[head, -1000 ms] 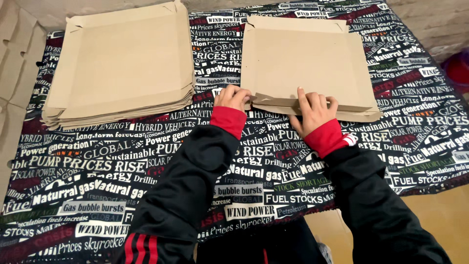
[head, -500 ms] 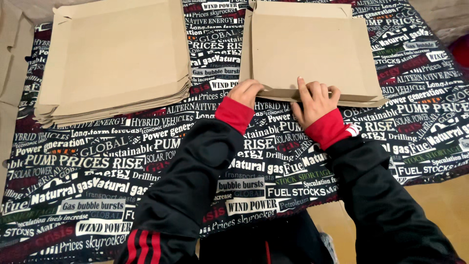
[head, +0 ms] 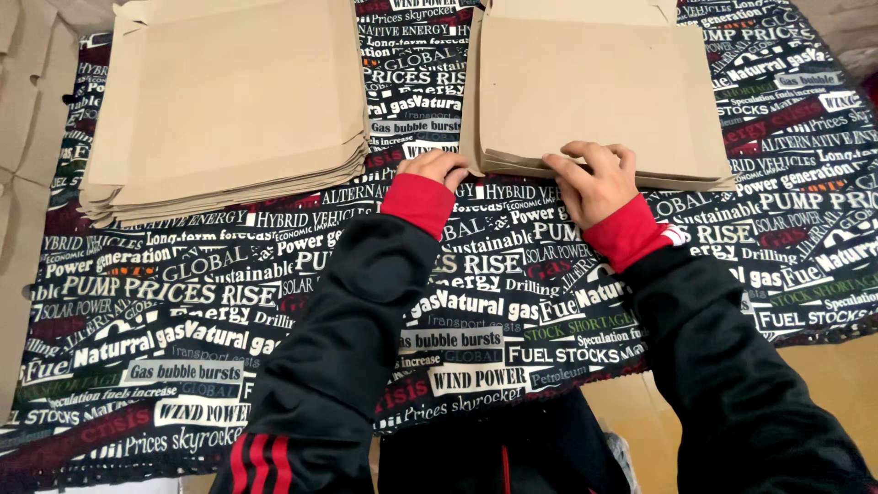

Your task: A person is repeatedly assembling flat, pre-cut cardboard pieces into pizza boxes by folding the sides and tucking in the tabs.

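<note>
Two stacks of flat brown paper bags lie on a dark cloth (head: pixel 274 274) printed with white and red lettering. My left hand (head: pixel 437 168) rests with curled fingers against the near left corner of the right stack (head: pixel 594 91). My right hand (head: pixel 594 178) presses its fingertips on the near edge of the same stack, fingers bent over the top sheets. Both arms wear black sleeves with red cuffs. The left stack (head: pixel 229 101) lies untouched, its lower edges fanned out.
More brown paper sheets (head: pixel 23 137) lie off the cloth at the far left. A bare tan floor (head: pixel 841 366) shows past the cloth's right edge. Between my arms the cloth's near edge hangs over dark clothing (head: pixel 512 448).
Both hands have shifted slightly along the near edge of the right stack; the loose folded flap seen a second ago now lies flat with the stack. The view has tilted downward.
</note>
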